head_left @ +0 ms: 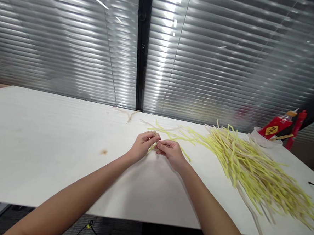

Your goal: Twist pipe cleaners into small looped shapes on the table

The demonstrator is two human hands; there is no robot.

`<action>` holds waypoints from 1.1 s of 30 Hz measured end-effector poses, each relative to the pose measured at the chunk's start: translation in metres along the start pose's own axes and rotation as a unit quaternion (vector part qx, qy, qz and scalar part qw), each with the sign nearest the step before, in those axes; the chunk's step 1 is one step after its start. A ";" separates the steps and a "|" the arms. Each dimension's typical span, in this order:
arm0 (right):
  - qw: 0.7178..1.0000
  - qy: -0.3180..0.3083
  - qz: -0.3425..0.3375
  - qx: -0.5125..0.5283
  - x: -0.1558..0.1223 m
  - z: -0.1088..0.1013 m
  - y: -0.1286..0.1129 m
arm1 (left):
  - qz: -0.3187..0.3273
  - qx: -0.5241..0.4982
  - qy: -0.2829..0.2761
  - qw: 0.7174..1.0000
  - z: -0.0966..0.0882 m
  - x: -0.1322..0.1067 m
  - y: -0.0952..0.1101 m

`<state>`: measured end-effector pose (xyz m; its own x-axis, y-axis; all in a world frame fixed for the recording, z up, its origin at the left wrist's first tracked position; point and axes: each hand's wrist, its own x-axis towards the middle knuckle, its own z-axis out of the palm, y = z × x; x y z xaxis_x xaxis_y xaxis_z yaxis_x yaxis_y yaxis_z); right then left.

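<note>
My left hand (142, 145) and my right hand (169, 152) meet at the middle of the white table (41, 138). Both have their fingers pinched on thin yellow and beige fuzzy strands (158, 140), which look like pipe cleaners. A few loose yellow strands (174, 132) lie just beyond my hands. A large heap of the same yellow and beige strands (253, 168) spreads over the table to the right of my right hand.
A single beige strand (128, 114) lies near the table's far edge by the window blinds (222, 56). Red packaging and a clear bag (277, 129) sit at the far right. A small brown stain (103, 151) marks the table left of my hands.
</note>
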<state>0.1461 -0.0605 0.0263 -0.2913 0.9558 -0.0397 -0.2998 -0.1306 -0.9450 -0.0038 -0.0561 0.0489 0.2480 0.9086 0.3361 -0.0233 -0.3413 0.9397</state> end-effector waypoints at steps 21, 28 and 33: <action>0.995 -0.092 0.034 0.024 -0.015 0.011 -0.011 | -0.162 -0.242 -0.022 0.956 0.005 -0.004 0.000; 0.986 -0.156 0.033 0.046 -0.018 0.012 -0.013 | -0.184 -0.336 -0.098 0.918 0.002 -0.006 -0.008; 0.983 -0.175 0.048 0.038 -0.019 0.013 -0.014 | -0.186 -0.354 -0.101 0.911 0.002 -0.007 -0.013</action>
<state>0.1439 -0.0808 0.0444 -0.6114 0.7913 -0.0003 -0.3197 -0.2474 -0.9146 -0.0031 -0.0586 0.0338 0.5379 0.8423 0.0340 -0.5025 0.2880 0.8152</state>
